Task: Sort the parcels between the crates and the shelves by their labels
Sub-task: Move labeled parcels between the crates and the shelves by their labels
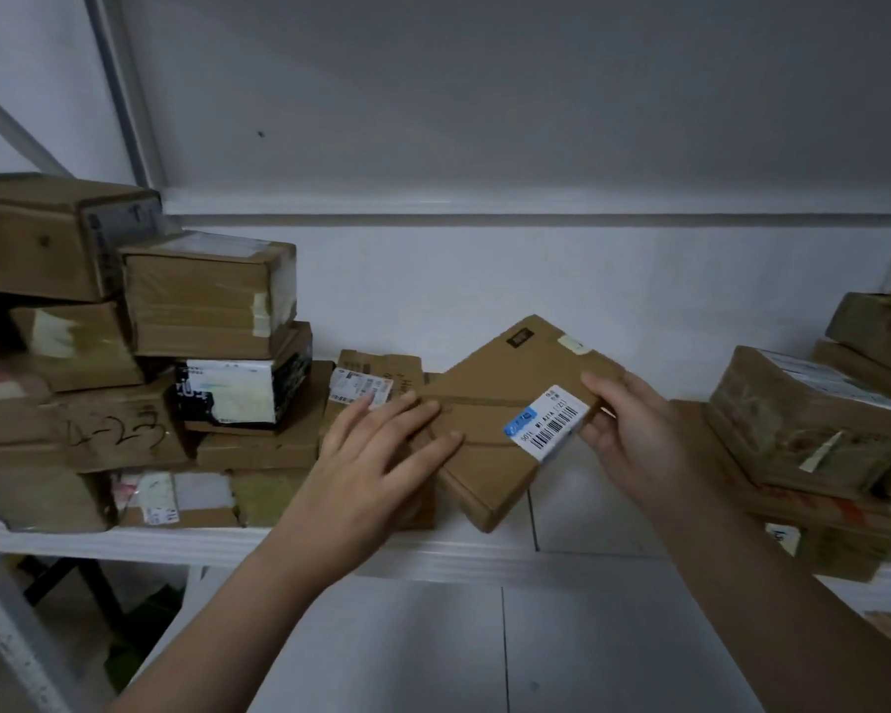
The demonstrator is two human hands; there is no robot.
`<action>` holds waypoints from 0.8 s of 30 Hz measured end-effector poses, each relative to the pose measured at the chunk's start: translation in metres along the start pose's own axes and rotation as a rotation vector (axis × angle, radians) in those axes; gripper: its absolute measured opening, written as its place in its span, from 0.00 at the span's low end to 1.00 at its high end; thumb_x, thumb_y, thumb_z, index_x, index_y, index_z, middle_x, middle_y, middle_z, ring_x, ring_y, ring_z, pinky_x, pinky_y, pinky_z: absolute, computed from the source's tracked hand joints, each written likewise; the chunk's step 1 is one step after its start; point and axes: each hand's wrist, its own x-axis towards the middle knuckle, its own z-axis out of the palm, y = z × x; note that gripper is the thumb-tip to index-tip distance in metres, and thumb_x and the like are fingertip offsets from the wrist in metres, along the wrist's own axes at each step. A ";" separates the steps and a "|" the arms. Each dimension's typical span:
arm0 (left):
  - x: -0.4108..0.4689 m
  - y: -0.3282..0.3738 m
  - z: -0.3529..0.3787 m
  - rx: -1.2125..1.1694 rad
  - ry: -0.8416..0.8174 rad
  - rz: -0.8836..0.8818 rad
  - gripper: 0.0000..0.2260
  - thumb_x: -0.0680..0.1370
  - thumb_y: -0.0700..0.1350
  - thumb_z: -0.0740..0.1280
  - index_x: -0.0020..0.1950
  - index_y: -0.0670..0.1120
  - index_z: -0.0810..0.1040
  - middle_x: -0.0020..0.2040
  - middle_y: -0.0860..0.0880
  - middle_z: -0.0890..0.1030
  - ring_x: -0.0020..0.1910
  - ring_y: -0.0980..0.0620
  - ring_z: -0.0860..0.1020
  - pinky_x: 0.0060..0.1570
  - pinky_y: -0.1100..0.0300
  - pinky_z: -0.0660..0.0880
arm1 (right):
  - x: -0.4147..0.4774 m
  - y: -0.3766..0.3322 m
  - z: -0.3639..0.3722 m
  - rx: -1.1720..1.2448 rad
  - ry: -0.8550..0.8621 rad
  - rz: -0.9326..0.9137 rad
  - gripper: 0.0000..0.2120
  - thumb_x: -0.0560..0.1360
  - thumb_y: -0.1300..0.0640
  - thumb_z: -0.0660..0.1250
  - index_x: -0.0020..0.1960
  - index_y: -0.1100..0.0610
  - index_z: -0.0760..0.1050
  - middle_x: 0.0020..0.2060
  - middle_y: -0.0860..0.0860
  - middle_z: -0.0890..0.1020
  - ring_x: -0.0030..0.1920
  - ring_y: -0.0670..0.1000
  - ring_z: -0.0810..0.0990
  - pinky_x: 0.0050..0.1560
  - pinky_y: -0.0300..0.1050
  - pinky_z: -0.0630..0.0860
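Flat parcel (489,367): brown cardboard, held over the shelf (433,553) in the gap between two piles, turned cornerwise. Whether its lower corner rests on the shelf board cannot be told.
Label (546,423): white with a blue patch and barcodes, on the flat parcel's right corner, facing up.
Right hand (633,434): grips the flat parcel's right edge just beside the label, thumb on top, fingers curled underneath.
Left hand (376,450): lies flat, fingers straight and spread, pressing on the flat parcel's left corner.
Small parcel (376,373): just behind the flat parcel's left corner, with a white sticker.
Left pile (124,378): brown boxes stacked left of the flat parcel.
Right pile (813,419): taped boxes to the flat parcel's right, near the right wrist.
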 end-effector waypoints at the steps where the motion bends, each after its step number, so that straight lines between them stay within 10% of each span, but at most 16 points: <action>1: -0.003 -0.006 -0.004 -0.005 -0.029 0.003 0.20 0.76 0.43 0.64 0.68 0.49 0.69 0.66 0.42 0.75 0.67 0.42 0.71 0.68 0.42 0.63 | 0.000 0.004 0.008 -0.018 -0.028 -0.006 0.11 0.76 0.64 0.67 0.58 0.63 0.76 0.46 0.57 0.85 0.45 0.53 0.85 0.39 0.44 0.81; 5: -0.016 -0.021 -0.019 -0.016 -0.035 0.020 0.19 0.76 0.40 0.66 0.67 0.44 0.75 0.66 0.43 0.75 0.66 0.41 0.72 0.64 0.47 0.70 | 0.002 0.018 0.050 -0.090 -0.002 -0.015 0.17 0.78 0.57 0.67 0.64 0.55 0.66 0.38 0.50 0.86 0.41 0.47 0.85 0.42 0.42 0.82; 9: -0.013 -0.034 -0.030 0.131 0.007 -0.168 0.17 0.75 0.41 0.66 0.63 0.42 0.78 0.60 0.41 0.79 0.56 0.40 0.77 0.56 0.48 0.75 | 0.002 0.042 0.078 -0.597 -0.059 -0.028 0.22 0.79 0.46 0.63 0.69 0.52 0.67 0.63 0.51 0.76 0.58 0.48 0.75 0.55 0.44 0.69; 13: -0.009 -0.045 -0.027 0.217 -0.197 -0.330 0.25 0.65 0.36 0.77 0.61 0.44 0.79 0.54 0.43 0.81 0.50 0.39 0.79 0.46 0.47 0.75 | -0.007 0.078 0.081 -0.790 -0.122 0.139 0.23 0.79 0.40 0.57 0.70 0.51 0.66 0.66 0.51 0.72 0.63 0.53 0.72 0.61 0.49 0.69; 19: -0.007 -0.050 -0.009 0.236 -0.380 -0.412 0.23 0.79 0.60 0.53 0.70 0.51 0.67 0.63 0.50 0.74 0.60 0.47 0.72 0.59 0.55 0.65 | -0.012 0.098 0.094 -0.691 -0.096 0.021 0.19 0.80 0.43 0.58 0.68 0.48 0.68 0.59 0.48 0.74 0.51 0.44 0.73 0.38 0.35 0.68; 24: -0.008 -0.051 -0.002 0.257 -0.381 -0.436 0.22 0.78 0.62 0.52 0.65 0.51 0.70 0.58 0.49 0.75 0.56 0.48 0.73 0.55 0.55 0.68 | -0.011 0.105 0.089 -0.762 -0.139 -0.015 0.13 0.81 0.45 0.57 0.61 0.49 0.72 0.57 0.49 0.75 0.51 0.43 0.74 0.42 0.33 0.69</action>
